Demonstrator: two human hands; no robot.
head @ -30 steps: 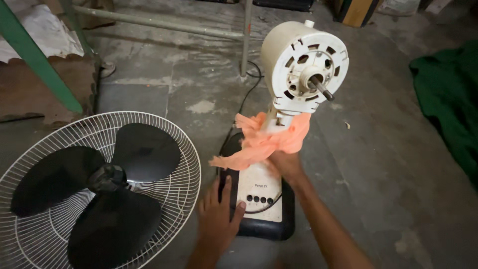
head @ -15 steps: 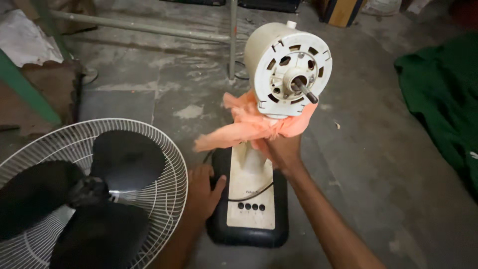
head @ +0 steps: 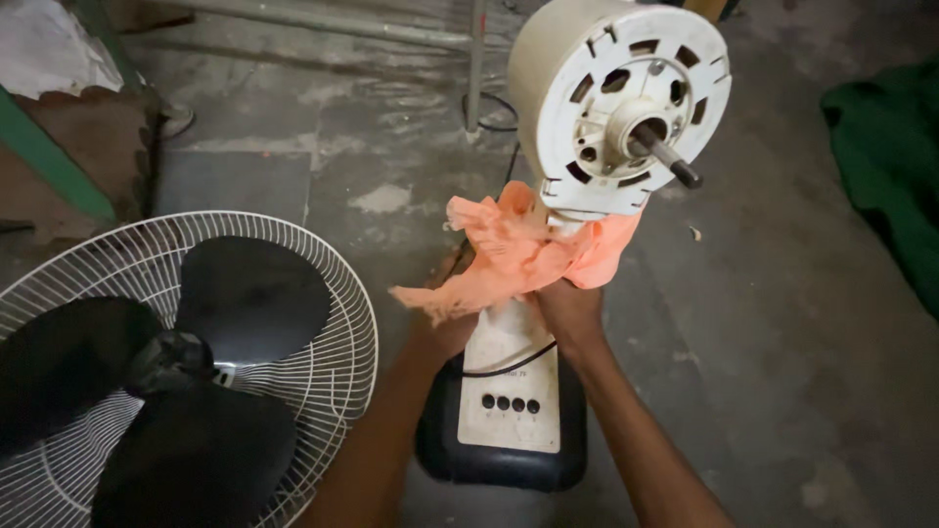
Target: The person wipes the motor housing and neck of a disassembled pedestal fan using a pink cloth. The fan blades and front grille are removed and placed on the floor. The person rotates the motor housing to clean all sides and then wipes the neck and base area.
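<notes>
Gripping an orange cloth (head: 518, 256) right under the motor head, the right hand (head: 570, 311) has its fingers closed around the bunched fabric at the centre of the frame. That cloth is wrapped about the neck of the fan, just below the cream motor housing (head: 618, 103), which fills the upper centre-right of the picture. A dark metal shaft (head: 669, 163) sticks out of the housing's face, angled toward the lower right, and vent slots ring it.

The left hand (head: 442, 330) sits left of centre, up against the lower stem of the fan and partly hidden behind a hanging corner of the cloth. Whether its fingers are curled round the stem or only resting there, one cannot tell; the fabric covers them.

Below both hands, at lower centre, the fan's base (head: 504, 420) stands on the floor: a dark rounded foot with a cream panel on top, a row of four black buttons (head: 510, 403) across it, and a thin black cord looping over the panel.

Over at the lower left lies a white wire grille (head: 323, 284), flat on the ground, with a black three-bladed fan blade (head: 176, 372) resting inside it, well apart from the hands.

The grey concrete floor (head: 763, 332) is stained and patchy. A green cloth (head: 890, 166) is heaped at the right edge, a green slanted bar (head: 44, 161) crosses the upper left, and a metal pipe frame (head: 474, 64) stands at upper centre behind the motor housing.
</notes>
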